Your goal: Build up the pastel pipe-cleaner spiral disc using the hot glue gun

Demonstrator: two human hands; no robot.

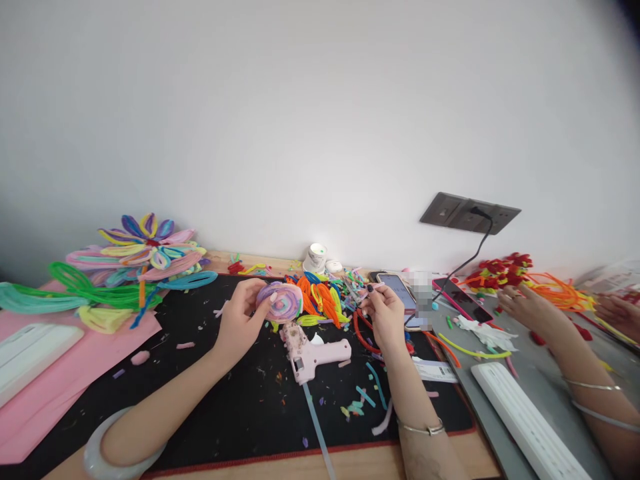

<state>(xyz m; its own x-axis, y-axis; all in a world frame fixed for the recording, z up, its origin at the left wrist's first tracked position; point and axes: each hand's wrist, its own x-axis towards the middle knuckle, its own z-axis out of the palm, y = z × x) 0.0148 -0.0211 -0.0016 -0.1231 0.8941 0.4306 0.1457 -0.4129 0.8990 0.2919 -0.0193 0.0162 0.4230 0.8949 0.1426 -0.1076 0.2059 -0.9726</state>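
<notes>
Translucent stick (319, 430) runs nearside from smooth pink plastic glue gun (323, 353) on black mat (200, 393). Just beyond gun: fuzzy pastel spiral disc (283, 302), L hand (243, 315) half-curled, thumb + fingers gripping it. Beyond gun's right: R hand (384, 313), fingertips bunched, grip unclear. Farther behind gun: fuzzy bright loops (325, 300), then white cup (317, 256).

The spiral disc (281, 301) is swirled in rings of pink, purple and pale blue. The glue gun (320, 357) is pale pink — smudged brown at its front — and the mat (215, 407) is black, edged in red. The folded sheet (60, 400) is plain pink, the paper cup (316, 256) white.
</notes>
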